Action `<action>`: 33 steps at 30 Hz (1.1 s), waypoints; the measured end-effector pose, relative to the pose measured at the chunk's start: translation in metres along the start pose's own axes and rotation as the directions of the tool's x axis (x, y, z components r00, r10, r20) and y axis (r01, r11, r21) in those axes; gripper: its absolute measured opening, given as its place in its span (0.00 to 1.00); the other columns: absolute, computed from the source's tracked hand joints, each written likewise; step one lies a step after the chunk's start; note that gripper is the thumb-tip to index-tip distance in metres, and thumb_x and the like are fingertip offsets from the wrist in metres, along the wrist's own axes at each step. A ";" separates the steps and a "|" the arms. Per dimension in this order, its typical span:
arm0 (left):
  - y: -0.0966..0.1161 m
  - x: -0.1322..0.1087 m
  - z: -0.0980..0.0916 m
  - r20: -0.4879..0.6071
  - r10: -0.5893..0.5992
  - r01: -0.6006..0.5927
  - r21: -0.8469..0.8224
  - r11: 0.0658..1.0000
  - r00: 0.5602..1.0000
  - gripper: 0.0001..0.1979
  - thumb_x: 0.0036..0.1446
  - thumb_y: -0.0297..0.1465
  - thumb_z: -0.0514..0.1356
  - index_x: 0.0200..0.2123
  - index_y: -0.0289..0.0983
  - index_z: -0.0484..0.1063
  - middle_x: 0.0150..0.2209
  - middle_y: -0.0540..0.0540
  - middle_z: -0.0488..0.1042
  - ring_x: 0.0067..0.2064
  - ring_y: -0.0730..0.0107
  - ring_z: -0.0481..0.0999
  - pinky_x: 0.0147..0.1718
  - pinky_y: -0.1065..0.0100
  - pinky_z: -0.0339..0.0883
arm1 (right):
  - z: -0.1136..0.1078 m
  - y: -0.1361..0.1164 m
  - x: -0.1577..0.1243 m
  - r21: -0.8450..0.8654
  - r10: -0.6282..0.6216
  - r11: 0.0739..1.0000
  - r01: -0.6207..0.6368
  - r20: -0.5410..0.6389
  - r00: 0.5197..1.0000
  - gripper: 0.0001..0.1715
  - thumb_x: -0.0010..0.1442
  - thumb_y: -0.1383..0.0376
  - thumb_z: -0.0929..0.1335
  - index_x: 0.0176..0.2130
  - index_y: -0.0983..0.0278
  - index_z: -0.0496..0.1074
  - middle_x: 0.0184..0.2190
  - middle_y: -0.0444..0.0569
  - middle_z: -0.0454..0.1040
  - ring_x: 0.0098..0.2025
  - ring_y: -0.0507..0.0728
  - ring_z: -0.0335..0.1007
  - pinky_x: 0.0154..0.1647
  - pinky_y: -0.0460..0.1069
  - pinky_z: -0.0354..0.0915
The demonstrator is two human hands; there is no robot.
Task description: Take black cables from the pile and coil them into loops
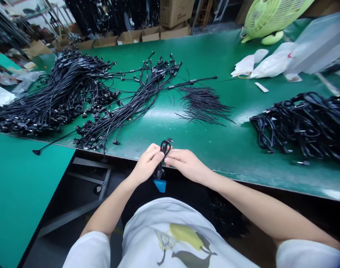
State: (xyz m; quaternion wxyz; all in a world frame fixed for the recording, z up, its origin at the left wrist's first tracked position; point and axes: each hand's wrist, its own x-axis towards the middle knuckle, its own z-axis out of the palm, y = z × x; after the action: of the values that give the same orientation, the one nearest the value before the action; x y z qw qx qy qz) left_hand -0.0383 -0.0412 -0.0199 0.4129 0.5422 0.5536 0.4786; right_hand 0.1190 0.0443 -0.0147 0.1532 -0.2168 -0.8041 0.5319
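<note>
A black cable (164, 147), folded into a small looped bundle, is gripped at the table's front edge. My left hand (149, 160) pinches it from the left, thumb and fingers closed on the coil. From the right, my right hand (186, 163) presses its fingers together against the same bundle. The cable's lower end hangs below my fingers, above a small blue piece (160, 185). Just beyond my hands lies a loose pile of thin black ties (206, 105). Uncoiled black cables (139, 98) spread out to its left.
A large heap of straight cables (64, 85) covers the left side of the green table (214, 149). Coiled bundles (304, 123) are piled at the right. A yellow-green fan (273, 18) and white plastic bags (281, 59) occupy the back right. Cardboard boxes (131, 37) line the far edge.
</note>
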 end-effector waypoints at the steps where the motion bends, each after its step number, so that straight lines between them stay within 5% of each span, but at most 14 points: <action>1: 0.004 -0.003 -0.002 0.013 0.071 -0.072 0.106 0.992 0.997 0.20 0.65 0.42 0.53 0.49 0.37 0.77 0.39 0.43 0.70 0.44 0.63 0.69 0.49 0.62 0.64 | -0.001 0.004 0.001 0.082 0.051 0.995 -0.052 0.015 0.999 0.17 0.61 0.58 0.63 0.26 0.64 0.68 0.26 0.45 0.70 0.31 0.53 0.65 0.37 0.47 0.58; 3: 0.011 -0.011 -0.003 0.091 0.173 -0.191 0.264 0.945 0.981 0.17 0.65 0.36 0.53 0.50 0.40 0.76 0.37 0.44 0.67 0.41 0.65 0.67 0.46 0.63 0.64 | -0.005 0.012 0.003 0.217 0.139 0.965 -0.146 0.047 0.989 0.19 0.60 0.54 0.63 0.25 0.65 0.66 0.22 0.42 0.65 0.27 0.51 0.60 0.32 0.46 0.56; 6: 0.009 -0.020 -0.002 0.249 0.149 -0.212 0.248 0.945 0.957 0.18 0.65 0.32 0.49 0.42 0.41 0.80 0.33 0.46 0.64 0.37 0.67 0.66 0.43 0.65 0.64 | -0.011 0.016 0.001 0.197 0.144 0.971 -0.138 -0.015 0.989 0.21 0.61 0.53 0.62 0.24 0.64 0.65 0.21 0.42 0.62 0.26 0.50 0.57 0.31 0.46 0.54; 9: -0.002 -0.022 0.003 0.087 0.020 -0.030 0.112 0.993 0.996 0.17 0.64 0.37 0.53 0.30 0.37 0.78 0.33 0.46 0.64 0.38 0.67 0.67 0.42 0.66 0.64 | -0.011 0.008 -0.007 -0.042 0.002 0.999 -0.008 -0.140 0.990 0.20 0.64 0.57 0.61 0.25 0.64 0.65 0.26 0.44 0.66 0.30 0.51 0.61 0.34 0.46 0.55; 12: -0.010 -0.018 0.010 -0.109 -0.097 0.091 -0.061 0.994 0.989 0.13 0.60 0.40 0.59 0.36 0.37 0.75 0.38 0.45 0.69 0.43 0.64 0.70 0.47 0.65 0.64 | -0.007 -0.002 -0.012 -0.189 -0.105 0.979 0.077 -0.141 0.984 0.20 0.66 0.59 0.60 0.25 0.64 0.65 0.26 0.44 0.65 0.29 0.51 0.60 0.33 0.46 0.55; 16: -0.007 -0.015 0.019 -0.107 -0.072 0.051 -0.189 0.981 0.992 0.15 0.63 0.38 0.57 0.47 0.38 0.75 0.53 0.41 0.71 0.58 0.60 0.67 0.60 0.63 0.55 | -0.001 0.000 -0.011 -0.032 -0.040 0.999 0.035 -0.160 0.986 0.20 0.65 0.56 0.61 0.26 0.64 0.65 0.27 0.45 0.66 0.30 0.51 0.61 0.32 0.46 0.56; 18: -0.008 -0.017 0.023 -0.126 -0.065 0.035 -0.230 0.972 0.990 0.15 0.62 0.37 0.58 0.49 0.38 0.75 0.56 0.41 0.70 0.60 0.59 0.66 0.62 0.62 0.54 | 0.003 0.008 -0.008 0.266 0.098 0.961 -0.074 -0.078 0.992 0.22 0.62 0.52 0.63 0.26 0.64 0.64 0.24 0.43 0.63 0.23 0.48 0.55 0.25 0.45 0.53; 21: -0.013 -0.022 0.032 -0.131 -0.108 0.057 -0.347 0.936 0.985 0.16 0.61 0.37 0.59 0.50 0.38 0.74 0.55 0.41 0.73 0.59 0.59 0.69 0.61 0.61 0.56 | 0.010 0.022 -0.005 0.647 0.199 0.702 -0.298 0.223 0.954 0.27 0.53 0.45 0.69 0.24 0.63 0.58 0.17 0.35 0.50 0.16 0.44 0.35 0.16 0.44 0.39; 23: -0.017 -0.023 0.036 -0.143 -0.162 0.080 -0.455 0.887 0.976 0.17 0.60 0.39 0.61 0.49 0.37 0.75 0.52 0.41 0.76 0.57 0.59 0.71 0.60 0.60 0.58 | 0.012 0.027 -0.005 0.676 0.197 0.623 -0.394 0.352 0.915 0.31 0.51 0.41 0.69 0.22 0.62 0.56 0.14 0.32 0.43 0.15 0.44 0.30 0.15 0.44 0.35; 24: -0.017 -0.023 0.037 -0.142 -0.195 0.096 -0.515 0.852 0.970 0.17 0.59 0.40 0.61 0.48 0.37 0.75 0.49 0.41 0.77 0.55 0.59 0.73 0.58 0.60 0.60 | 0.011 0.028 -0.006 0.638 0.206 0.655 -0.405 0.364 0.908 0.32 0.52 0.39 0.67 0.21 0.62 0.57 0.14 0.32 0.42 0.15 0.44 0.31 0.15 0.44 0.35; 26: -0.015 -0.019 0.037 -0.118 -0.258 0.131 -0.623 0.771 0.959 0.18 0.56 0.42 0.64 0.45 0.37 0.74 0.44 0.42 0.79 0.52 0.58 0.75 0.54 0.59 0.64 | 0.008 0.024 -0.011 0.474 0.228 0.811 -0.344 0.285 0.931 0.35 0.57 0.38 0.63 0.19 0.64 0.61 0.13 0.36 0.48 0.16 0.46 0.40 0.17 0.44 0.43; 28: -0.010 -0.013 0.034 -0.092 -0.303 0.156 -0.696 0.700 0.948 0.20 0.51 0.41 0.68 0.44 0.37 0.73 0.38 0.44 0.79 0.47 0.60 0.77 0.50 0.59 0.68 | 0.003 0.017 -0.018 0.217 0.195 0.954 -0.205 0.068 0.978 0.33 0.63 0.43 0.60 0.22 0.66 0.68 0.18 0.43 0.61 0.22 0.49 0.56 0.24 0.45 0.55; 31: -0.007 -0.003 0.034 -0.120 -0.356 0.147 -0.758 0.636 0.927 0.22 0.47 0.39 0.71 0.43 0.39 0.70 0.31 0.51 0.76 0.36 0.69 0.78 0.43 0.64 0.70 | 0.004 0.010 -0.027 -0.106 0.051 0.991 -0.086 -0.292 0.955 0.20 0.64 0.52 0.63 0.39 0.65 0.73 0.37 0.51 0.71 0.36 0.54 0.68 0.38 0.50 0.65; 33: -0.008 0.004 0.038 -0.155 -0.389 0.133 -0.774 0.619 0.908 0.23 0.47 0.38 0.71 0.44 0.39 0.69 0.28 0.54 0.74 0.29 0.76 0.74 0.38 0.68 0.69 | 0.014 0.012 -0.029 -0.204 -0.039 0.978 -0.045 -0.389 0.920 0.26 0.62 0.54 0.66 0.55 0.64 0.65 0.49 0.56 0.68 0.45 0.58 0.70 0.44 0.54 0.68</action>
State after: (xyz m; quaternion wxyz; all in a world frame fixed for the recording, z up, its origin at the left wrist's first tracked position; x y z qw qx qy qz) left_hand -0.0028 -0.0336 -0.0356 0.5728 0.1545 0.4380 0.6754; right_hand 0.1395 0.0228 -0.0315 0.2860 -0.3348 -0.8084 0.3908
